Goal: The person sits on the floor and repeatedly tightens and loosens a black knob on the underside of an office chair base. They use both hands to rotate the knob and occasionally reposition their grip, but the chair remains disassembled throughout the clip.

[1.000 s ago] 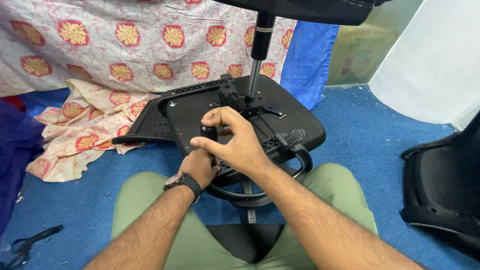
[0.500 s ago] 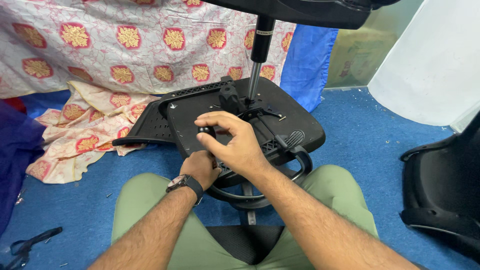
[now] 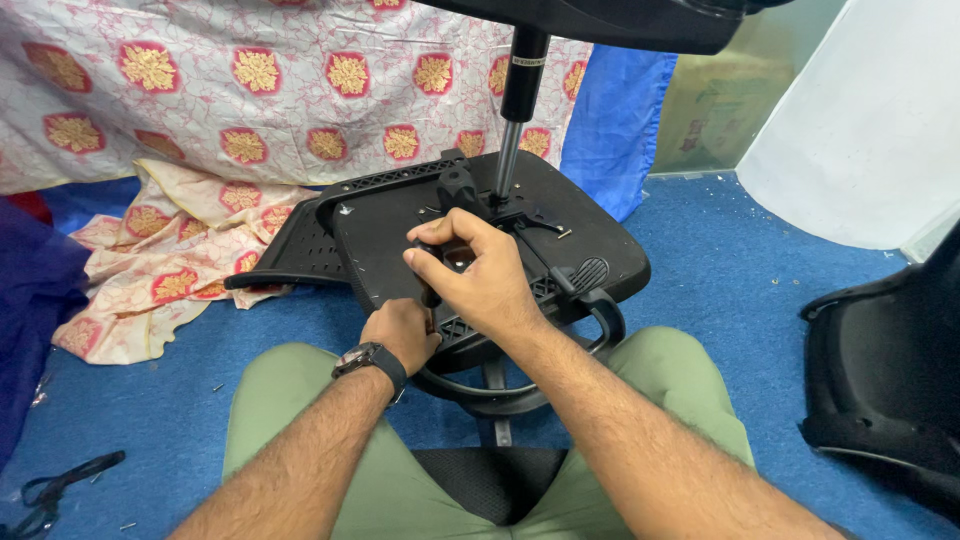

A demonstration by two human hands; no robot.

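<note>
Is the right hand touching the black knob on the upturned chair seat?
Touching. The head view shows the right hand with fingers wrapped around the black knob on the seat underside.

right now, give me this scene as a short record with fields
setting: blue carpet floor, patterned cloth behind
main object: upturned black chair seat, gas cylinder sticking up
right hand: gripping a black knob on the seat's underside
left hand: at the seat's near edge, below the right hand
wrist: dark watch on the left
right side: another black chair part
</note>
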